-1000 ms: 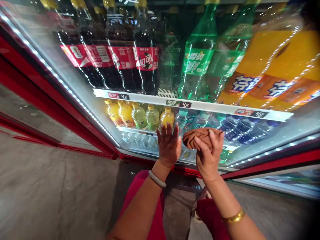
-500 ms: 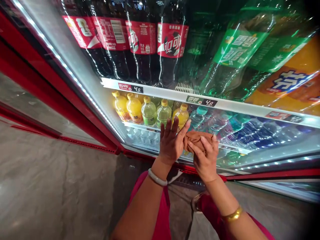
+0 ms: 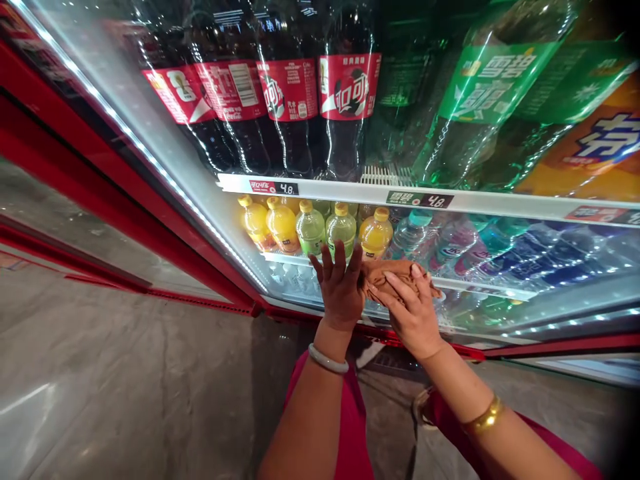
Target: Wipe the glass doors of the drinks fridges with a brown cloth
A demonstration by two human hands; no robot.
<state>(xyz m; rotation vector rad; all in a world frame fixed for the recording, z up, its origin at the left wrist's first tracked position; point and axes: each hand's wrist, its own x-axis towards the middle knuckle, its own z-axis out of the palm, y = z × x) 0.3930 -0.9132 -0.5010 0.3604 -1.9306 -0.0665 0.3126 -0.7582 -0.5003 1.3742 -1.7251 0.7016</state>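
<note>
My left hand [image 3: 341,283] is up near the glass door of a drinks fridge, fingers spread, holding nothing. It is just left of a crumpled brown cloth [image 3: 380,272]; its thumb is hidden. My right hand [image 3: 413,310] lies over the cloth with fingers bent onto it, holding it against or close to the glass. Behind the glass, close to my left fingertips, stand a green-tinted bottle [image 3: 341,227] and a yellow juice bottle [image 3: 376,232].
Large cola bottles [image 3: 347,100] and green soda bottles [image 3: 490,93] fill the upper shelf. A white shelf edge [image 3: 345,189] carries price tags. The red door frame [image 3: 200,287] runs along the left and bottom. Grey floor [image 3: 100,373] lies below.
My left fingers have spread, and the thumb that showed beside the cloth is now out of sight. The cloth looks flatter under my right hand. The whole view has shifted slightly.
</note>
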